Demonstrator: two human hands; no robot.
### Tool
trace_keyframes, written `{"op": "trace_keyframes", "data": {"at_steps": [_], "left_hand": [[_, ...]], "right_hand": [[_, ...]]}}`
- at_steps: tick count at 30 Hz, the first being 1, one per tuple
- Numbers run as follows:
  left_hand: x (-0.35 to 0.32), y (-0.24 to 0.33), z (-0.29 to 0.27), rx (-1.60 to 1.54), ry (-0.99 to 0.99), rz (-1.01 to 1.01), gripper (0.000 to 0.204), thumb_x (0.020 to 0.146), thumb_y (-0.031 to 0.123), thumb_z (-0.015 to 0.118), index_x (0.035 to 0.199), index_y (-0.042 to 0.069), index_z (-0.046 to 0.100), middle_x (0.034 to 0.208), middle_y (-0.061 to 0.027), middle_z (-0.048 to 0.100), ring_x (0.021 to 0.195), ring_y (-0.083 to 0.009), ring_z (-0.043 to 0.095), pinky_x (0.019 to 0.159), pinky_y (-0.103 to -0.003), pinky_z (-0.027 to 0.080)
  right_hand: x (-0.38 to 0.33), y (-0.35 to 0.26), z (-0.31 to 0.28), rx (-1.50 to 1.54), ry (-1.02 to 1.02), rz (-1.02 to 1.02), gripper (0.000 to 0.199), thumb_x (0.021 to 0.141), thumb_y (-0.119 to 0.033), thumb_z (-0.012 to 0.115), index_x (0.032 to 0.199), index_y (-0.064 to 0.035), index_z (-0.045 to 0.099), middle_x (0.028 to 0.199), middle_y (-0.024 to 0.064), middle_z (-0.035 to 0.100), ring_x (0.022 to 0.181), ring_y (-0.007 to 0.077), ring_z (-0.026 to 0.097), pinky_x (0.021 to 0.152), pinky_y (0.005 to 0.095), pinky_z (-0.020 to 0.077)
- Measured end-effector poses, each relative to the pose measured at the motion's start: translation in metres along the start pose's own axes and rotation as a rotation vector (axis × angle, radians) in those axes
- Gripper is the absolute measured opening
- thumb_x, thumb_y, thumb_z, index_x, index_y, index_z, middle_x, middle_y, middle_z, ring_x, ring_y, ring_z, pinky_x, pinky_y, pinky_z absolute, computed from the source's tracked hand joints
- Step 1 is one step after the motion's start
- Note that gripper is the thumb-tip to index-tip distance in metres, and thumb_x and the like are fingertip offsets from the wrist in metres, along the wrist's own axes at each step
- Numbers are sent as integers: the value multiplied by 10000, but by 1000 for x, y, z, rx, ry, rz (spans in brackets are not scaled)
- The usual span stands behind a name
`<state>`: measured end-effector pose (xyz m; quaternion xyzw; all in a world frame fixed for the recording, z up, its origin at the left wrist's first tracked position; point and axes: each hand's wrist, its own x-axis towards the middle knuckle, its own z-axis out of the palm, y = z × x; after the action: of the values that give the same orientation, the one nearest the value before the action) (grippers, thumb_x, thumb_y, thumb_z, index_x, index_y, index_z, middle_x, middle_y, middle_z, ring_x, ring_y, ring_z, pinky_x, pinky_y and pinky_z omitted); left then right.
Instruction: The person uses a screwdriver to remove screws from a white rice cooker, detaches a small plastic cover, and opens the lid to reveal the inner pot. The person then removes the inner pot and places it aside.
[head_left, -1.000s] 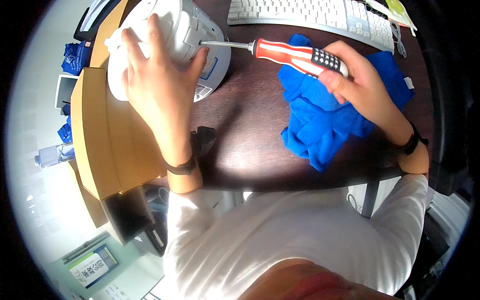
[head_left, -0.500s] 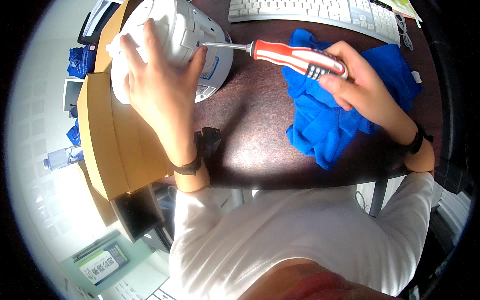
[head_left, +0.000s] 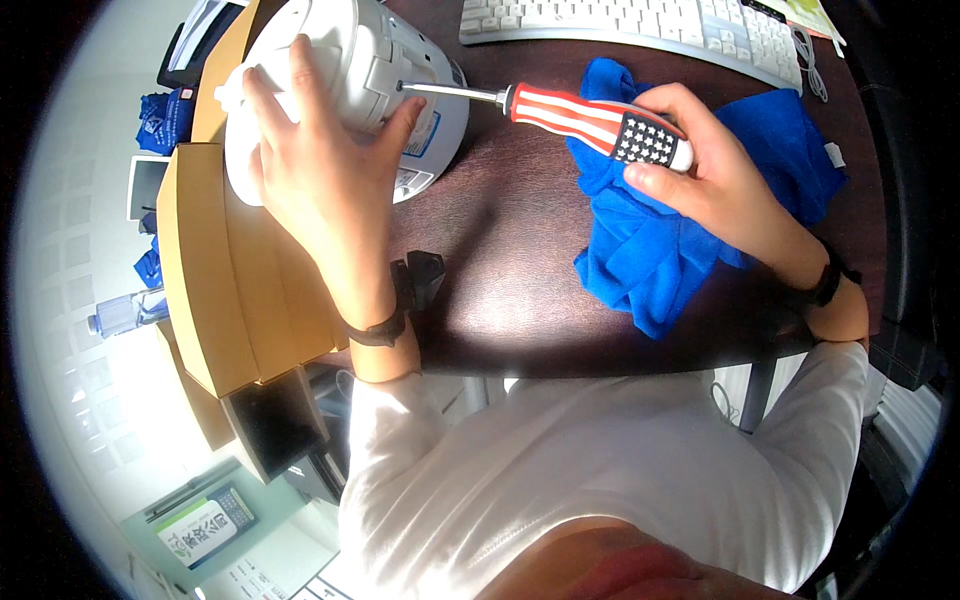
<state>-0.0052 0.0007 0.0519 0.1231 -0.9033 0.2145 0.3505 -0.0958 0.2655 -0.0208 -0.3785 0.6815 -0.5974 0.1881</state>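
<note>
Right hand (head_left: pixel 715 185): grip closed round the butt of a screwdriver (head_left: pixel 590 118), fingers wrapped over the dark starred end of its red-and-white striped handle. Shaft runs level toward the person's left; tip seated in a recess on the side of a white round appliance (head_left: pixel 345 75).

Left hand (head_left: pixel 320 175): spread flat over the appliance body, fingers splayed across the top, thumb hooked on the near side just below the tip. A bracing hold, not a closed grip. Dark band on that wrist.

The appliance lies tipped on its side at the far left of the dark surface (head_left: pixel 500 290), leaning against a tan cardboard box (head_left: pixel 230 290).

Step in hand, as I judge it: working a screw in the housing. Whether it goes in or out cannot be told; the screw head is hidden by the tip.

Next move calls for steady pressure along the shaft, tip kept square, and the left hand holding the round body from rolling.

Beyond: blue cloth (head_left: pixel 680 240) bunched under the right hand; white keyboard (head_left: pixel 640 25) at the far edge; small black clip-like object (head_left: pixel 420 278) beside the left wrist.
</note>
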Motion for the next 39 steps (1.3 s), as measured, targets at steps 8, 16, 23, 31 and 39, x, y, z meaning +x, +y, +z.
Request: {"op": "trace_keyframes", "data": {"at_steps": [8, 16, 23, 31, 39], "left_hand": [[1, 2, -1, -15, -7, -23, 884, 627, 563, 793, 1346, 154, 483, 1309, -216, 496, 966, -351, 652, 779, -470, 517], [0, 0, 0, -18, -17, -23, 903, 615, 580, 800, 1351, 164, 484, 1308, -205, 497, 958, -331, 662, 793, -483, 514], [-1, 0, 0, -11, -7, -17, 902, 611, 575, 800, 1348, 162, 485, 1310, -204, 496, 987, -336, 652, 802, -484, 512], [0, 1, -2, -34, -15, -24, 898, 625, 599, 782, 1344, 147, 490, 1311, -222, 499, 1010, -345, 644, 813, -488, 506], [-2, -1, 6, -33, 0, -52, 819, 673, 549, 718, 1339, 135, 484, 1343, -281, 443, 993, -362, 633, 906, -523, 405]], "right_hand": [[9, -5, -9, 470, -63, 347, 338, 978, -368, 495, 776, -97, 487, 593, -27, 426, 455, 52, 380, 420, 217, 274], [8, -5, -9, 582, -32, 393, 319, 973, -365, 502, 794, -101, 498, 582, -25, 419, 456, 59, 368, 422, 221, 281], [7, -2, -10, 582, -42, 372, 314, 974, -372, 498, 819, -99, 503, 583, -25, 417, 461, 55, 361, 426, 216, 279], [6, -5, -10, 589, -5, 378, 302, 973, -369, 499, 871, -86, 527, 596, -28, 416, 461, 49, 355, 427, 215, 276], [9, 3, -14, 666, 47, 364, 286, 967, -357, 513, 917, -76, 540, 623, -33, 420, 477, 47, 372, 427, 213, 268]]}}
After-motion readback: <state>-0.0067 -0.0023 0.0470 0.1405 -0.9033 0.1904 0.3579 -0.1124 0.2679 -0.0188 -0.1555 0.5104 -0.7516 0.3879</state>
